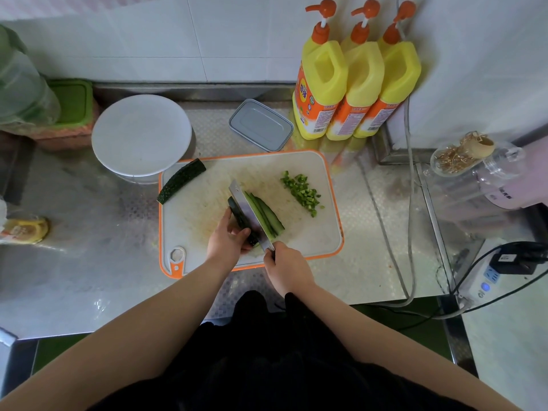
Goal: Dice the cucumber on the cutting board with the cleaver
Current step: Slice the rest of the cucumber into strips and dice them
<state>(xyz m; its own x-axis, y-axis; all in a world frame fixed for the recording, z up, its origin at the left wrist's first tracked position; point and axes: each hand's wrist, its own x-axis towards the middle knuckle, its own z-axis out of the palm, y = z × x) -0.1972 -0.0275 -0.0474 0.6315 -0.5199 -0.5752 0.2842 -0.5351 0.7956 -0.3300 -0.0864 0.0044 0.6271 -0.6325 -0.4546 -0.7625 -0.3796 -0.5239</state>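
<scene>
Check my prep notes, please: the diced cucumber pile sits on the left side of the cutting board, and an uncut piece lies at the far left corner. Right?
Not quite. The head view shows the diced cucumber pile on the right side of the cutting board, not the left. The uncut piece does lie at the far left corner.

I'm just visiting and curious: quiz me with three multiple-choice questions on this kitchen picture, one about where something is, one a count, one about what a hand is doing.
1. Where do the diced bits lie on the cutting board?
A. far right part
B. near left corner
C. off the board

2. How many yellow bottles stand by the wall?
A. two
B. three
C. five

3. What is the right hand doing?
A. resting flat
B. gripping the cleaver
C. holding a bottle

Answers: 1 A, the green heap sits toward the far right; 2 B, three orange pumps show; 3 B, its fingers curl round the handle.
</scene>
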